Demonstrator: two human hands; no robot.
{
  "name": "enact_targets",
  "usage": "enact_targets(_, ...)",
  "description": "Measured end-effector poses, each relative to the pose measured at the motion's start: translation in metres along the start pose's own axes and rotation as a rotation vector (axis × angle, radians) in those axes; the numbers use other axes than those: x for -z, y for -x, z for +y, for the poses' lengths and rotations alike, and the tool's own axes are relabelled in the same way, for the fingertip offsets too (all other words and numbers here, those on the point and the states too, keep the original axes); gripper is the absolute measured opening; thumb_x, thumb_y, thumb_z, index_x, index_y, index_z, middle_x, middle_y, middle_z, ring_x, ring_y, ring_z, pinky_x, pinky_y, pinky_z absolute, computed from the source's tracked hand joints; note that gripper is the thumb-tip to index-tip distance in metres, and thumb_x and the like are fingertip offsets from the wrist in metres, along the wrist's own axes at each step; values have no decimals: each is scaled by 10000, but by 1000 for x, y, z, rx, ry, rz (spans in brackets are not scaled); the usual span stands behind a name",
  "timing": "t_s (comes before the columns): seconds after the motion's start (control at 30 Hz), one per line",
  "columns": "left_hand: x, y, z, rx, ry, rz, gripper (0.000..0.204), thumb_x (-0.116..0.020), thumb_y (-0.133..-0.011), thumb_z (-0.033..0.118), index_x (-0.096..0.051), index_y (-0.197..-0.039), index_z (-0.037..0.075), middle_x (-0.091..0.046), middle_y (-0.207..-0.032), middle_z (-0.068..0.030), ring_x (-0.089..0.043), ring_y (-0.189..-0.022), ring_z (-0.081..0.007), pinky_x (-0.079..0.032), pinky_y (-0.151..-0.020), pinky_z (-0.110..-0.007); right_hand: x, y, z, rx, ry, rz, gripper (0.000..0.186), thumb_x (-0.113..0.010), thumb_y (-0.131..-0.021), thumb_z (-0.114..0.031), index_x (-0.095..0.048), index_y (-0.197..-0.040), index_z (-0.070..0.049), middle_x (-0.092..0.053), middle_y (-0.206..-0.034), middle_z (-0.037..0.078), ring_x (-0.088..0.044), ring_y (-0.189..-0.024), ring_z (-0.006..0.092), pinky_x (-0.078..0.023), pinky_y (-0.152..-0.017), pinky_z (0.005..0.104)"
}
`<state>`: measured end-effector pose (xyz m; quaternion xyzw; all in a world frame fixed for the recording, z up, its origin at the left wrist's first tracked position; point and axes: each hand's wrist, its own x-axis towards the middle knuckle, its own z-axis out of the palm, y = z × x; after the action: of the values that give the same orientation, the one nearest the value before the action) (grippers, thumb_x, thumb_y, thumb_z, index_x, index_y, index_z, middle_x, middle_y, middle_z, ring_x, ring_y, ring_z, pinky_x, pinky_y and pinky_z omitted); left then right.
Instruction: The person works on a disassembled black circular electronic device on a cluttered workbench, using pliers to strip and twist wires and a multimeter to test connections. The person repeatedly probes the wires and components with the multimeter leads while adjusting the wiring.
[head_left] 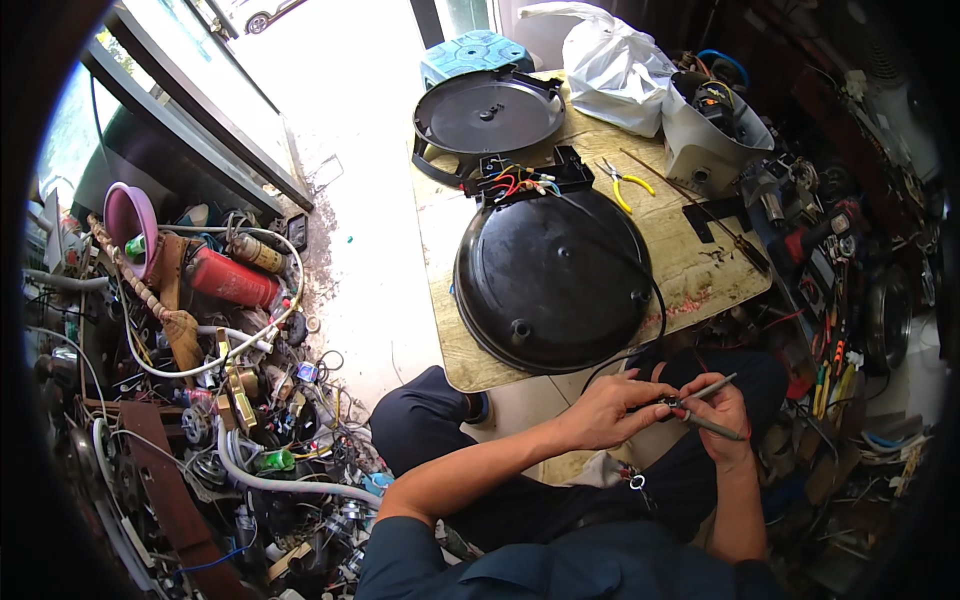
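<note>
Over my lap, my left hand (pixel 620 410) is closed in a pinch on a small dark part, perhaps the end of the black cable (pixel 661 312), too small to make out. My right hand (pixel 722 440) grips a grey-handled tool (pixel 718 382) beside it. The cable runs from a large, round black appliance housing (pixel 545 270), lying feet-up on the worn table (pixel 720 270). At its back edge is an open black box with coloured wires (pixel 515 180). Yellow-handled pliers (pixel 630 185) and a long screwdriver (pixel 745 250) lie to the right.
A round black tray-like part (pixel 490 110), white bag (pixel 610 70), white container of parts (pixel 705 150) and blue stool (pixel 475 55) are at the back. A red cylinder (pixel 230 280), hoses and scrap crowd the left floor near a bright doorway. Tools (pixel 830 340) pile at the right.
</note>
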<state>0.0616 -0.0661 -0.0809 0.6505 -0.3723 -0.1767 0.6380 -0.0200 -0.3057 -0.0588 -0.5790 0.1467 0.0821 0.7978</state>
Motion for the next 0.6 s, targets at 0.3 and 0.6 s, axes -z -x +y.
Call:
enact_targets(0.3, -10, 8, 2, 100, 329, -155, 326, -619, -1082, 244, -706, -1293, 12, -734, -988, -134, -667, -951, -176, -521, -878, -344, 19, 1, 18, 15, -27, -64, 225, -820, -880, -1, -706, -1074, 0, -689, -1022, 73, -722, -796, 142, -610, -650, 253)
enact_targets(0.6, -2, 2, -1, -12, 328, -11, 289, -612, -1078, 206, -725, -1224, -16, -739, -1128, -129, -685, -958, -185, -539, -851, -331, -1, 43, 19, -212, 237, -85, 255, -736, -950, -81, -715, -1186, 14, -753, -1003, 138, -730, -831, 174, -573, -622, 283)
